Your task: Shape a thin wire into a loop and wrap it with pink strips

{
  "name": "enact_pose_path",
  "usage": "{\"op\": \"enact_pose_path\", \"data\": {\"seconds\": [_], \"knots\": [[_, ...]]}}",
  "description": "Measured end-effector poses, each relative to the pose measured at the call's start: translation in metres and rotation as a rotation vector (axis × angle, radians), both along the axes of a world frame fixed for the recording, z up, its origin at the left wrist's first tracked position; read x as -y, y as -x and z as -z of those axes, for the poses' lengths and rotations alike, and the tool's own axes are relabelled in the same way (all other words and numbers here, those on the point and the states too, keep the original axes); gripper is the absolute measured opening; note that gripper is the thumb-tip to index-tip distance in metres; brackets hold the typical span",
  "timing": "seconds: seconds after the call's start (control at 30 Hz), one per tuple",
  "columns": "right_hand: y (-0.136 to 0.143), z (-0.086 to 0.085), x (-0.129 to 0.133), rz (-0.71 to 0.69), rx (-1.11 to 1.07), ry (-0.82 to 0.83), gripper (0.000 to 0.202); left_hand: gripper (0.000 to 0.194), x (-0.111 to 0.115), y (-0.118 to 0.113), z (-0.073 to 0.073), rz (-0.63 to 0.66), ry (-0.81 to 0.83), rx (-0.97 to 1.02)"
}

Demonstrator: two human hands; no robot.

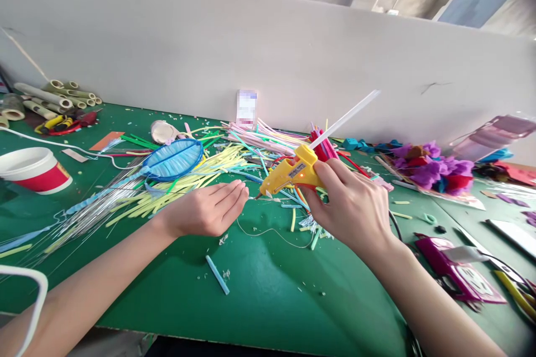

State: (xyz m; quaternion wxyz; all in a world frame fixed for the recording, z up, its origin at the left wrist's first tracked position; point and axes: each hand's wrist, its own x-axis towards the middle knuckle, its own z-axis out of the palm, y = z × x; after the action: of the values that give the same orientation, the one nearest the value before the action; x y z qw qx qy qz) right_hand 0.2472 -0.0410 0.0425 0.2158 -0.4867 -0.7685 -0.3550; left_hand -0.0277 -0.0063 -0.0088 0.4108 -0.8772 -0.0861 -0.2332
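Observation:
In my right hand (352, 201) is a yellow hot glue gun (288, 173), its nozzle pointing left and down. A clear glue stick (345, 118) juts up from its back, and a small orange light glows on its side. My left hand (213, 206) is closed just left of the nozzle, fingers pressed together. A thin pale bit shows at its fingertips, too small to name. Below the hands lies a short blue strip (217, 275). Behind my left hand rest a blue fabric-covered oval frame (173, 160) and a heap of yellow pipe cleaners (209, 170).
The green table (268, 301) backs onto a pale partition (268, 50). At left are a paper cup (36, 170), bamboo pieces (54, 95) and pliers (58, 124). Purple flowers (433, 164), a magenta power strip (458, 268) and yellow-handled scissors (515, 293) occupy the right.

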Motion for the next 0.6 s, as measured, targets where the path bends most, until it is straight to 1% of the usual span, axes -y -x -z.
{"op": "enact_pose_path", "data": {"seconds": [0.3,0.37,0.5,0.6], "knots": [[-0.002,-0.0006,0.0003,-0.034,0.002,0.004,0.019,0.025,0.0012,0.0004,-0.0009,-0.006,0.008,-0.005],[-0.0026,-0.0008,0.0002,-0.042,0.0,0.009,0.019,0.025,0.0008,0.0004,-0.0001,-0.003,0.03,0.004],[-0.0031,-0.0018,0.0006,-0.047,-0.002,0.007,0.018,0.033,0.0,0.0017,0.0021,0.011,0.121,0.045],[-0.0033,-0.0029,0.0016,-0.044,0.001,-0.001,0.017,0.033,-0.0002,0.0029,0.0015,0.005,0.122,0.043]]}}
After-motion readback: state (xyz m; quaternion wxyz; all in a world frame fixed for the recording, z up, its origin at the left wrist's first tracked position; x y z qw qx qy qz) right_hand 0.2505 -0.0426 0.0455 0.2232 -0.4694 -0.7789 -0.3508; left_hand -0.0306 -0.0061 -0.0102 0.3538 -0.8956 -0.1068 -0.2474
